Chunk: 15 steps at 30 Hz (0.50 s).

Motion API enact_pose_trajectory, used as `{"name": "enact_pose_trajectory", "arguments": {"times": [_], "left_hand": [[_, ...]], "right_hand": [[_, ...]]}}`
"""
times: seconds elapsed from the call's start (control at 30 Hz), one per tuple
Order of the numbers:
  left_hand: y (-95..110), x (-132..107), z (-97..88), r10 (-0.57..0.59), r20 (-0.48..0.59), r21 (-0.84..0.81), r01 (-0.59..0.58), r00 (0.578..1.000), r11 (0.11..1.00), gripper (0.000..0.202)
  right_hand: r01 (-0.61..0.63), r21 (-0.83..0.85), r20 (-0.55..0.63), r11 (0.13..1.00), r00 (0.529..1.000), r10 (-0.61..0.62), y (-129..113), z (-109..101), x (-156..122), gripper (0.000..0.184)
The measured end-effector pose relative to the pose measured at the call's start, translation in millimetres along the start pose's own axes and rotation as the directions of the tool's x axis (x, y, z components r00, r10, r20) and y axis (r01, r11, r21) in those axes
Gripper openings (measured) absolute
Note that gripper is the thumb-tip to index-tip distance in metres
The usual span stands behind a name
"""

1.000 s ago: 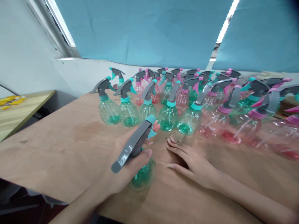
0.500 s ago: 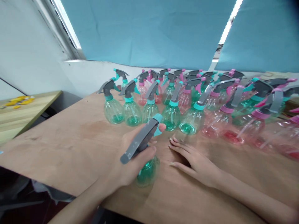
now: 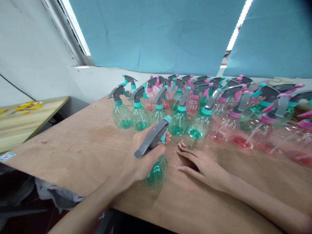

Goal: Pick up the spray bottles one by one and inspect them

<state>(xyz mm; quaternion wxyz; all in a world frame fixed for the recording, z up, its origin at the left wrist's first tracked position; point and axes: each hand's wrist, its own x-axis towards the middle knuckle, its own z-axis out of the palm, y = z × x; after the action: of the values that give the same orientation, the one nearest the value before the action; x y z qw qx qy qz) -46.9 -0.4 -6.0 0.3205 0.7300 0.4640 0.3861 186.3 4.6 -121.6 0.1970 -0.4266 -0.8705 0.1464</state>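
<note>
A green spray bottle (image 3: 156,169) stands on the wooden table (image 3: 80,143) close to its near edge, tilted a little, its grey trigger head pointing back toward the person. The left hand (image 3: 142,156) is wrapped around the bottle's neck just under the head, fingers closed on it. The right hand (image 3: 204,164) lies flat on the table just beside the bottle, fingers spread and holding nothing. Bare tabletop stretches to the left and along the near edge. Beyond the hands, a front row of five green bottles (image 3: 158,113) stands upright; behind and to the right crowd many more green and pink bottles (image 3: 234,126), too blurred to count.
</note>
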Motion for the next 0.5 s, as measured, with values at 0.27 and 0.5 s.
{"name": "enact_pose_trajectory", "arguments": {"times": [0.27, 0.5], "left_hand": [[-5.1, 0.1, -1.0, -0.003, -0.007, -0.011, 0.003, 1.0, 1.0, 0.034], [-1.9, -4.4, -6.9, 0.006, -0.002, 0.031, -0.005, 1.0, 0.999, 0.027]], "right_hand": [[-0.003, -0.024, -0.004, 1.0, 1.0, 0.003, -1.9, -4.4, -3.8, 0.052], [-0.027, -0.066, 0.079, 0.997, 0.996, 0.033, -2.8, -21.0, -5.9, 0.052]]}}
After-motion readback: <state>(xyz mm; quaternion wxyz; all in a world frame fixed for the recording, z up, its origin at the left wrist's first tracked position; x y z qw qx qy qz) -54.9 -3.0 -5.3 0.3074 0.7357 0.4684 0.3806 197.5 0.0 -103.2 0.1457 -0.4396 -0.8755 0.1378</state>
